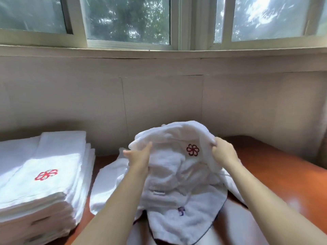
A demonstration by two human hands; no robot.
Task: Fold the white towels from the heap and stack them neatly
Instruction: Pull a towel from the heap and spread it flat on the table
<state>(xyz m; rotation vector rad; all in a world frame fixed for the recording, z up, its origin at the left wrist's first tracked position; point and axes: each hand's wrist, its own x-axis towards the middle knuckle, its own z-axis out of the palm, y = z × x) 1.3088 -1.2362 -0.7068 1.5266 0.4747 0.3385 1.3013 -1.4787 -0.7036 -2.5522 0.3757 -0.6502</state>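
Both hands grip one crumpled towel above the heap: left hand, right hand, its length running left-right.

An orange-brown table bears a folded stack and a towel heap.

Table in the foreground, set against the wall; windows above the wall, behind everything; stack of folded towels on the table's left end; heap of towels at centre, right of the stack and apart from it, its near edge apparently hanging over the table's front; left hand on the heap's left flank, right hand on its right, both gripping the uppermost towel.
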